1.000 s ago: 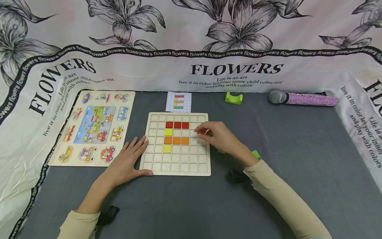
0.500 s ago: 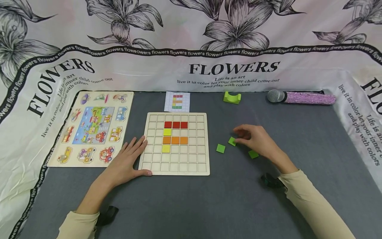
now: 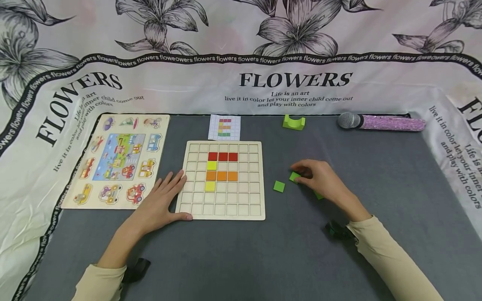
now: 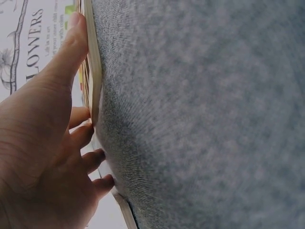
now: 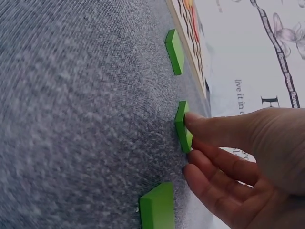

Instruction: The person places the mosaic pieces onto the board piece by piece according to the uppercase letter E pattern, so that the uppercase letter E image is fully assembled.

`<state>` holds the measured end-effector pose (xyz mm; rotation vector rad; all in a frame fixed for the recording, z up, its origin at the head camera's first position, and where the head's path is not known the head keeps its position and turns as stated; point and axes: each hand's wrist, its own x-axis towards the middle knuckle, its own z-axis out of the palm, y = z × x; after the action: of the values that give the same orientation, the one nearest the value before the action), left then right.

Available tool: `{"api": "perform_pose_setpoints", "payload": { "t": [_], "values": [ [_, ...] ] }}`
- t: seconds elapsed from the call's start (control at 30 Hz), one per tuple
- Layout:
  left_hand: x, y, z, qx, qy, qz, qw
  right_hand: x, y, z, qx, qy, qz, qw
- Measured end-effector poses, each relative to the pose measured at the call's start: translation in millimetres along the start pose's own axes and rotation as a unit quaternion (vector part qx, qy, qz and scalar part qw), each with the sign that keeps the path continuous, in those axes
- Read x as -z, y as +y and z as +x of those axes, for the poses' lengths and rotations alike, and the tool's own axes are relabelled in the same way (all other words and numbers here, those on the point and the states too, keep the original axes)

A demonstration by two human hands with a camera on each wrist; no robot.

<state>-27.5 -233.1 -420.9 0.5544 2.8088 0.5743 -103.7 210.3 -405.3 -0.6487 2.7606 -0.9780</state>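
Observation:
My left hand point(image 3: 160, 209) rests at the left edge of a pale wooden grid board point(image 3: 232, 204), fingers spread and thumb on its lower left corner. Red, yellow and orange square tiles lie in some of the board's cells. Right of the board, my right hand point(image 3: 321, 180) pinches a green square tile point(image 5: 181, 126) between thumb and fingers, low at the cloth. A second green tile point(image 3: 279, 186) lies between that hand and the board. The third green tile point(image 5: 158, 210) is near the hand, partly covered by it in the head view.
A pattern card point(image 3: 224, 128) lies behind the board. A wooden picture puzzle point(image 3: 113, 163) is at the left, close to my left hand. Farther back are a green arched block point(image 3: 293, 123) and a pink microphone point(image 3: 391, 123). Grey cloth point(image 3: 241, 259) covers the table.
My right hand has moved from over the board's right side to the green tiles and now pinches one. My left hand stays at the board. The tiles on the board look unchanged.

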Motion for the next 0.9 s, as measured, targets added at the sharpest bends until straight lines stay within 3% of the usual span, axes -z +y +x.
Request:
{"api": "perform_pose_setpoints", "payload": {
  "t": [0.47,0.67,0.9],
  "values": [
    [-1.6,-1.0,-0.1,-0.003,0.001,0.001,1.0000,0.2,-13.2,1.1,0.027,0.019,-0.005,0.9995],
    [-2.3,-2.0,-0.2,-0.002,0.001,0.002,1.0000,-0.8,-27.9,13.6,0.037,0.012,0.021,0.9990],
    [-1.7,-1.4,0.1,-0.002,0.002,0.002,1.0000,-20.0,-54.7,33.9,0.067,-0.017,0.063,0.9956]
  ]
}}
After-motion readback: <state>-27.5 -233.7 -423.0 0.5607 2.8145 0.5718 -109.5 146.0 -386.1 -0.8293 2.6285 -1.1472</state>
